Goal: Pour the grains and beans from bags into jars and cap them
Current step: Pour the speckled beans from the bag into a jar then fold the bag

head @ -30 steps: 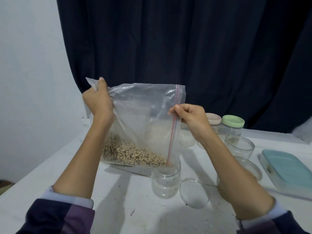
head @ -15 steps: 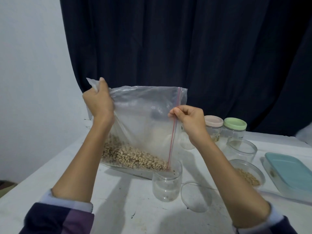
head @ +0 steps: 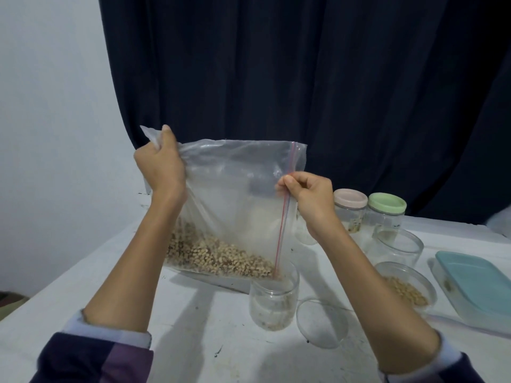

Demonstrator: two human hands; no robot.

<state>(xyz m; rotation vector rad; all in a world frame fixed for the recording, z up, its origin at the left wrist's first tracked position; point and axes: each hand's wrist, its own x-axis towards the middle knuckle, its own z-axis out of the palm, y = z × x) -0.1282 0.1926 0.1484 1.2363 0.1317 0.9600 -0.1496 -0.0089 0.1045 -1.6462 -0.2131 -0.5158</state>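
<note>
A clear zip bag point(head: 235, 194) with a red seal strip is held tilted above the white table point(head: 193, 333). Pale beans point(head: 218, 258) lie along its lower edge, reaching the corner at the mouth of an open clear jar point(head: 273, 299). A few beans lie at the jar's bottom. My left hand point(head: 160, 164) grips the bag's raised far corner. My right hand point(head: 309, 197) pinches the red seal edge above the jar. A clear round lid point(head: 322, 323) lies flat just right of the jar.
At the back stand a pink-capped jar point(head: 349, 208) and a green-capped jar point(head: 387, 211). An open empty jar point(head: 398, 244) and an open jar with grains point(head: 406, 288) sit to the right. A teal-lidded box point(head: 475, 286) lies at the far right. A dark curtain hangs behind.
The view has shifted slightly and the bag hangs a little lower in the picture. Beans have slid along the bag toward the jar corner, and a few now lie in the jar.
</note>
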